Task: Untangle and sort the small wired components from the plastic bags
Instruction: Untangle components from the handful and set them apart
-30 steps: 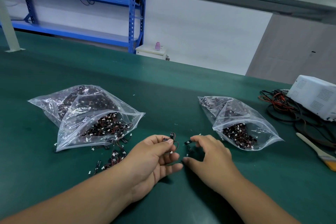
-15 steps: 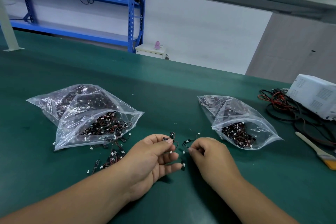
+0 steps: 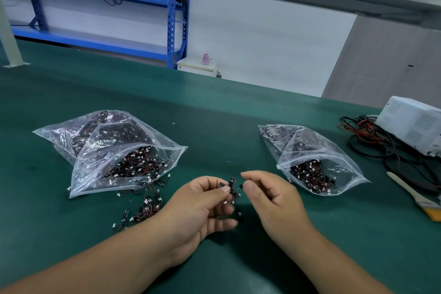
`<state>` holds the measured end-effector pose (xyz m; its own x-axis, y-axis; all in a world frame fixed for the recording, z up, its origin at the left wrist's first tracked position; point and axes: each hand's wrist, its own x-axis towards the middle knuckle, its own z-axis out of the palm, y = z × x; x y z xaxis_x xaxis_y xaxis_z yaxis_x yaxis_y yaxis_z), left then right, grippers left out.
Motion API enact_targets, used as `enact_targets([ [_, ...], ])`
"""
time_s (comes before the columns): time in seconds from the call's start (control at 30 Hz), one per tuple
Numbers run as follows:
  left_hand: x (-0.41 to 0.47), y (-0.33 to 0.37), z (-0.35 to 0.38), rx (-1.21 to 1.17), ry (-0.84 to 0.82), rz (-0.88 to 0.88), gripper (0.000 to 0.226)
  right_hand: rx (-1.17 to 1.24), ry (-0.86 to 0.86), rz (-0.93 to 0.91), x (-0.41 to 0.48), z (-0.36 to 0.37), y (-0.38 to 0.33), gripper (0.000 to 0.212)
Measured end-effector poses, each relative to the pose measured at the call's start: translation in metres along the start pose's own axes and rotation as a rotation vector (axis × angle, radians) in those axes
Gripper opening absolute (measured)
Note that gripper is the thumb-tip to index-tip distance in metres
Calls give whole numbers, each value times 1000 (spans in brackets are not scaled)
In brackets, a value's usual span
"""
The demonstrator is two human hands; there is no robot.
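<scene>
Green matting covers the bench, with blue shelving against the wall behind. At the front, the left hand pinches a small tangle of wired components between thumb and forefinger. Just right of the tangle the right hand has its fingers curled, thumb beside the wires; whether it grips one I cannot tell. Left of the tangle a loose pile lies at the mouth of the large bag. Right of the tangle lies the smaller bag, and farther right a brush.
</scene>
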<state>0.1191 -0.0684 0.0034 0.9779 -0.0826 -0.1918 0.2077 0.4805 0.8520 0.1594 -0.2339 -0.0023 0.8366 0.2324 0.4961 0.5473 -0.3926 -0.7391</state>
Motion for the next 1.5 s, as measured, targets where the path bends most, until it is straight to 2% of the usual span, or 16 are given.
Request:
enact_targets([
  [0.07, -2, 0, 1, 32, -15, 3, 5, -18, -60, -39, -2, 3, -5, 9],
  [0.17, -3, 1, 2, 28, -11, -1, 5, -48, -54, -33, -3, 5, -6, 10],
  [0.4, -2, 3, 1, -54, 59, -8, 3, 209, 51, 197, 2, -2, -6, 26],
  [0.5, 0, 6, 0, -102, 93, -16, 7, 181, 130, 253, 7, -8, 1, 26],
  [0.67, 0, 6, 0, -100, 122, -23, 9, -176, 85, 184, 7, -14, 16, 25],
  [0.77, -1, 4, 0, -34, 122, -9, 8, -128, 125, 114, 6, -14, 13, 24],
  [0.83, -2, 2, 1, 27, 117, 17, 8, -55, 32, 1, 3, -11, 6, 29],
  [0.9, -4, -2, 4, 70, 108, 39, 9, -40, -101, -95, -1, -5, 0, 25],
  [1.0, -7, -2, 5, 155, 99, 63, 13, -136, -144, -167, -4, 0, -1, 26],
  [1.03, -8, 1, 4, 248, 109, 101, 13, -139, -125, -168, -3, 0, 0, 26],
  [1.1, -8, 10, -3, 629, 162, 273, 10, -135, -62, -146, 0, -7, 3, 25],
  [1.13, -8, 16, -9, 911, 187, 392, 9, -161, -44, -130, 2, -12, 7, 26],
  [1.2, -10, 29, -20, 1548, 226, 559, 26, -264, -69, -101, 5, -19, 14, 32],
  [1.27, -13, 40, -28, 1967, 313, 512, 36, -276, -78, -8, 6, -22, 19, 38],
  [1.4, -16, 54, -37, 2163, 437, 195, 51, -115, 43, 162, 6, -19, 21, 27],
  [1.5, -16, 54, -39, 2176, 423, 68, 58, -213, 24, 176, 5, -20, 23, 20],
])
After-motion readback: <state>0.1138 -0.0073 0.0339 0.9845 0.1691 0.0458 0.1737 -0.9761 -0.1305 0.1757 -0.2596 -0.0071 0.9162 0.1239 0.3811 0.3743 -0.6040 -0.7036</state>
